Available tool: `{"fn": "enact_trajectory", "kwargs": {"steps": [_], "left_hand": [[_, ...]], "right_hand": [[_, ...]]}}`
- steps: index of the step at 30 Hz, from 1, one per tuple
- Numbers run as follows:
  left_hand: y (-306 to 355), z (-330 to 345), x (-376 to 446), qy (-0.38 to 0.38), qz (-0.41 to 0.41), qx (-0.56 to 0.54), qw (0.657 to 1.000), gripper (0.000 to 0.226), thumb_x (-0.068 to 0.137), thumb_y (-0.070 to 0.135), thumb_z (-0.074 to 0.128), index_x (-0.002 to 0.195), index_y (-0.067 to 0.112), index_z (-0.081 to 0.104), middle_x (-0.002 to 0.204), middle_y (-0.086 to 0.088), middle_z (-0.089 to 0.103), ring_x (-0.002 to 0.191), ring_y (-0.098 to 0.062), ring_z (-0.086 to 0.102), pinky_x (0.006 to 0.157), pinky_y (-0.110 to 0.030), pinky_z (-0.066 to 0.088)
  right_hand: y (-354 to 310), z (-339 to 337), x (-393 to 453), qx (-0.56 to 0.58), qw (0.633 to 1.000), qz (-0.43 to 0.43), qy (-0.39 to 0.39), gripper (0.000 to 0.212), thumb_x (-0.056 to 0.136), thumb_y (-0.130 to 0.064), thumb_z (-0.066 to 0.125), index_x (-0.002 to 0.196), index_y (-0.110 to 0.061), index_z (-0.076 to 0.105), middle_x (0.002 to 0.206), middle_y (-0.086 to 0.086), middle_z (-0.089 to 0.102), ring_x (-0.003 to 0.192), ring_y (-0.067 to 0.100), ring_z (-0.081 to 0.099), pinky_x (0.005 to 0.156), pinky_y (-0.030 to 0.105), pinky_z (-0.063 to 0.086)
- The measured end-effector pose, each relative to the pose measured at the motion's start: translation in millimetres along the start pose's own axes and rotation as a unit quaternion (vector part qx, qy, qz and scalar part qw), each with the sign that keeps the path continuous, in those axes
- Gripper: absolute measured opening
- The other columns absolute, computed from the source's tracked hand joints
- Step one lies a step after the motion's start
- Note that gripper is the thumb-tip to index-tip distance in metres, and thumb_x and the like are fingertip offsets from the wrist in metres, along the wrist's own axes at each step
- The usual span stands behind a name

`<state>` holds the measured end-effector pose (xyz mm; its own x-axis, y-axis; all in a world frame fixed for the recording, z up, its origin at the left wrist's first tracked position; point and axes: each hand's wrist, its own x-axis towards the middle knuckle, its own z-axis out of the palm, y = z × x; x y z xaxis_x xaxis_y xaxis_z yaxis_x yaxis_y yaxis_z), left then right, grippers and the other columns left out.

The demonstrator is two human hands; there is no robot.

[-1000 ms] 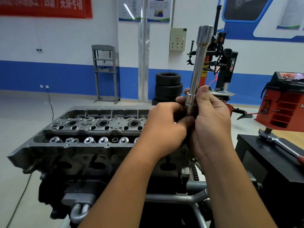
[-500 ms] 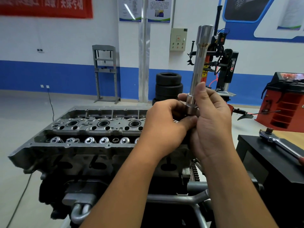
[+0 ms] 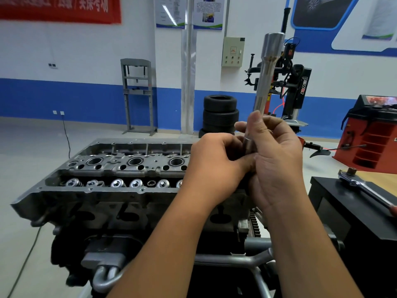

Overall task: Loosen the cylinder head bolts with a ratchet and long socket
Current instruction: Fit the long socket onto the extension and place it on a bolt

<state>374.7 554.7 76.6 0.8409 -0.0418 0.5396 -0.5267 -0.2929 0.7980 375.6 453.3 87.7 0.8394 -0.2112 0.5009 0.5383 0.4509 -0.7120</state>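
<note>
Above the bare grey aluminium cylinder head [image 3: 111,173], at centre frame: long polished steel socket [image 3: 267,74], held upright, wide end at 12 o'clock, lower end hidden between both hands. Left hand [image 3: 217,166] at 9 o'clock of the shank, fingers curled around its base. Right hand [image 3: 277,160] at 3 o'clock, thumb and fingers [image 3: 254,123] pinching the shank. Chrome ratchet with long handle [image 3: 363,186] lying on the black desk [image 3: 343,211] at 3 o'clock, well apart from the socket, not yet attached.

Hazards, as judged: socket slipping from the pinch, smooth steel, dropping onto the exposed valve springs [image 3: 118,182]. Half-seated drive joint, cause of separation under load. Tilted seating on a bolt, cause of rounding.
</note>
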Motion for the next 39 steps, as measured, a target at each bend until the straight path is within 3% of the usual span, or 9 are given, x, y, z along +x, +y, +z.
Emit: {"fn": "enact_trajectory", "kwargs": {"steps": [3,7,13,19,24,27,30,33,39], "left_hand": [[2.1,-1.1,-0.1,-0.015,0.003,-0.002,1.0,0.01,0.089,0.022,0.082,0.099,0.024,0.081,0.092,0.009,0.079,0.09,-0.006,0.075,0.087,-0.041,0.064],[4.3,-3.1,-0.3,-0.058,0.0,-0.019,0.998,0.019,0.096,0.012,0.073,0.108,0.026,0.08,0.1,0.011,0.08,0.097,-0.003,0.074,0.095,-0.04,0.061],[1.7,-1.5,-0.5,-0.006,0.009,0.009,1.0,0.01,0.086,0.02,0.085,0.094,0.023,0.08,0.087,0.01,0.078,0.085,-0.003,0.073,0.086,-0.039,0.063],[3.2,-4.0,-0.3,-0.058,0.006,-0.021,0.998,0.02,0.095,0.013,0.075,0.107,0.028,0.08,0.099,0.013,0.08,0.095,0.002,0.073,0.092,-0.032,0.061],[2.4,-2.0,-1.4,-0.008,0.013,0.009,1.0,0.014,0.083,0.022,0.087,0.088,0.03,0.077,0.084,0.012,0.077,0.08,0.001,0.072,0.081,-0.032,0.063],[3.4,-2.1,-1.9,-0.014,0.017,0.017,1.0,0.015,0.085,0.023,0.086,0.086,0.034,0.076,0.084,0.016,0.076,0.08,0.002,0.071,0.08,-0.031,0.063],[5.3,-3.1,-2.1,-0.054,0.009,-0.013,0.998,0.015,0.092,0.015,0.078,0.1,0.028,0.08,0.093,0.012,0.08,0.089,0.0,0.074,0.088,-0.034,0.063],[5.0,-3.2,-2.0,-0.045,0.006,-0.012,0.999,0.017,0.092,0.014,0.078,0.103,0.028,0.08,0.095,0.012,0.08,0.09,0.002,0.073,0.089,-0.032,0.062],[2.6,-1.5,-2.5,-0.007,0.003,0.004,1.0,0.016,0.084,0.023,0.086,0.084,0.035,0.076,0.085,0.016,0.077,0.079,0.002,0.072,0.082,-0.039,0.065]], "right_hand": [[-0.2,-0.3,0.1,-0.009,1.0,0.006,0.006,0.042,0.072,-0.044,0.077,0.091,-0.009,0.067,0.086,0.009,0.074,0.081,0.031,0.066,0.091,0.073,0.053],[0.4,1.8,1.3,-0.001,1.0,0.02,0.014,0.035,0.079,-0.051,0.065,0.074,-0.017,0.074,0.081,0.009,0.074,0.08,0.027,0.068,0.096,0.07,0.052],[-0.9,-1.0,-0.1,0.007,1.0,0.008,0.007,0.038,0.068,-0.04,0.084,0.088,-0.013,0.067,0.086,0.011,0.072,0.08,0.031,0.063,0.092,0.074,0.05],[2.2,-1.6,1.5,-0.001,1.0,0.017,0.007,0.034,0.079,-0.05,0.069,0.072,-0.017,0.076,0.082,0.008,0.073,0.079,0.024,0.067,0.09,0.058,0.056],[0.4,-1.6,0.8,0.022,1.0,0.022,0.007,0.049,0.064,-0.046,0.087,0.093,-0.011,0.067,0.088,0.013,0.073,0.075,0.028,0.066,0.081,0.055,0.058],[-0.2,-1.4,0.1,0.01,1.0,0.011,0.014,0.05,0.061,-0.044,0.087,0.09,-0.01,0.066,0.086,0.011,0.073,0.073,0.028,0.066,0.077,0.055,0.06],[0.0,-1.8,1.0,-0.008,1.0,0.01,0.016,0.038,0.067,-0.05,0.079,0.076,-0.013,0.073,0.083,0.009,0.073,0.079,0.029,0.065,0.087,0.064,0.057],[0.8,-1.2,1.5,0.006,1.0,0.016,0.007,0.031,0.074,-0.048,0.075,0.071,-0.016,0.077,0.08,0.008,0.073,0.078,0.024,0.067,0.092,0.06,0.057],[1.7,-3.8,0.9,0.005,1.0,-0.001,-0.002,0.038,0.065,-0.039,0.086,0.087,-0.013,0.068,0.085,0.01,0.073,0.075,0.027,0.068,0.074,0.049,0.062]]}}
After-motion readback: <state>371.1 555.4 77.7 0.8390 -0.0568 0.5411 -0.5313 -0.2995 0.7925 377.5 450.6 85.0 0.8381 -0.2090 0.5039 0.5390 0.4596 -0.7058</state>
